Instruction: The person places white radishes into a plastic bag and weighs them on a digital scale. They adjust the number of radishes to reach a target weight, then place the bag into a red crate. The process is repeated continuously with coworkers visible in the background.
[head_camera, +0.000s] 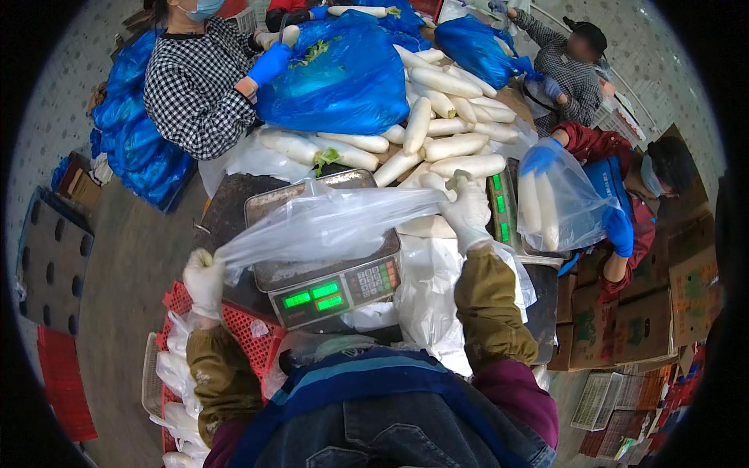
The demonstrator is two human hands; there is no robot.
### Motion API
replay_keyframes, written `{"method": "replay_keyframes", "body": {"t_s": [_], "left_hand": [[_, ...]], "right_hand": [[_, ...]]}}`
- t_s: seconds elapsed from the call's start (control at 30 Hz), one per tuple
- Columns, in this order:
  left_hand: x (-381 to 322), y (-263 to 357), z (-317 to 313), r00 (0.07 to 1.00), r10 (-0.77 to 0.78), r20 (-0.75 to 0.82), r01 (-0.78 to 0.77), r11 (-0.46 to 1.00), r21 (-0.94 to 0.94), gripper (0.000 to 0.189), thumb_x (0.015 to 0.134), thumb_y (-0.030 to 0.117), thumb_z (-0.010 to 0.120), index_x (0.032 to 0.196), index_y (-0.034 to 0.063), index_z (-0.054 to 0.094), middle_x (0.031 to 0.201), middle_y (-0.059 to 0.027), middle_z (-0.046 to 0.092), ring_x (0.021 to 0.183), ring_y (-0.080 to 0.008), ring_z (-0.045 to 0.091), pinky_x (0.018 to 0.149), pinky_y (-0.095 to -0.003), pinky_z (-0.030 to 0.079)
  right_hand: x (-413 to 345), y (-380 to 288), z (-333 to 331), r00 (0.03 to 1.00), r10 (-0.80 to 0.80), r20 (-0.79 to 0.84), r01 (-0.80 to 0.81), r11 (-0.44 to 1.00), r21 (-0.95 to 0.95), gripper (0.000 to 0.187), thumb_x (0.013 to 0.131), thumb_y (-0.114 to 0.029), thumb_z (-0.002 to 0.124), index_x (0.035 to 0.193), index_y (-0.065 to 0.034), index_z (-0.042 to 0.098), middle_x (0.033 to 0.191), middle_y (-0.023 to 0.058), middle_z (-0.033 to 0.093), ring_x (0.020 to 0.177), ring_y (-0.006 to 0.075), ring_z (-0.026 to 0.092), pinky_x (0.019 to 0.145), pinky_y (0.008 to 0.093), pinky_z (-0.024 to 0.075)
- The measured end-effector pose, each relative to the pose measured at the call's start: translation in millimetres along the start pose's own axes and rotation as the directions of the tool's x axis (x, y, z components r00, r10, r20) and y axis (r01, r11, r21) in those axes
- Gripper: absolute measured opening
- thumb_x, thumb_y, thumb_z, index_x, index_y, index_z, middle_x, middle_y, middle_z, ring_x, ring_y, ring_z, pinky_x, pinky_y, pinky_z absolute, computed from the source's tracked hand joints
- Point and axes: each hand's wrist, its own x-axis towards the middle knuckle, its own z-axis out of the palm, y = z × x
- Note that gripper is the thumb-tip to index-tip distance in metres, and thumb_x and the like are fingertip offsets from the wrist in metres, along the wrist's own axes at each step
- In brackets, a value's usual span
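A clear plastic bag is stretched between my two hands above a digital scale with green lit displays. My left hand, in a white glove, grips one end of the bag at the scale's left. At the other end, my white-gloved right hand is closed on the bag, close to the heap of white radishes. The bag looks flat, with no radish visible in it. Part of the scale's metal pan shows beneath it. White plastic bags lie right of the scale.
A co-worker at right holds a clear bag with radishes beside a second scale. Across the table, a person in a checked top handles a radish near a large blue bag. A red crate with filled bags stands at lower left.
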Motion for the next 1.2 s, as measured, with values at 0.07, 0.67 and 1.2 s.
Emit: {"method": "replay_keyframes", "body": {"t_s": [0.07, 0.67, 1.2], "left_hand": [[3.6, -16.7, -1.9, 0.934, -0.323, 0.153, 0.224, 0.862, 0.454, 0.019, 0.09, 0.018, 0.081, 0.094, 0.0039, 0.068, 0.094, -0.0128, 0.072, 0.079, -0.031, 0.067, 0.077, -0.0414, 0.056], [32.1, 73.0, 50.2, 0.815, 0.569, -0.106, -0.568, 0.822, 0.043, 0.021, 0.091, 0.001, 0.077, 0.109, 0.0039, 0.066, 0.095, -0.0152, 0.071, 0.073, -0.0352, 0.07, 0.068, -0.0403, 0.057], [10.0, 120.1, 8.1, 0.814, 0.138, 0.564, 0.255, 0.787, -0.561, 0.068, 0.092, -0.014, 0.049, 0.158, -0.0009, 0.047, 0.156, -0.0086, 0.054, 0.112, -0.0131, 0.062, 0.091, -0.0236, 0.051]], "right_hand": [[3.3, 13.8, 3.1, 0.993, -0.05, -0.111, 0.02, 0.967, -0.252, 0.019, 0.094, -0.01, 0.065, 0.109, -0.0019, 0.074, 0.101, 0.022, 0.074, 0.091, 0.0361, 0.074, 0.088, 0.0456, 0.0575], [8.8, -44.3, -3.3, 0.846, -0.523, -0.1, 0.393, 0.741, -0.545, 0.046, 0.076, -0.016, 0.078, 0.12, -0.0052, 0.067, 0.138, 0.0155, 0.062, 0.124, 0.033, 0.061, 0.11, 0.0501, 0.0432], [-34.5, -8.4, 42.9, 0.625, -0.557, 0.546, 0.545, 0.813, 0.205, 0.039, 0.1, -0.036, 0.064, 0.129, -0.0106, 0.073, 0.117, 0.0112, 0.076, 0.105, 0.0302, 0.074, 0.096, 0.0393, 0.0571]]}}
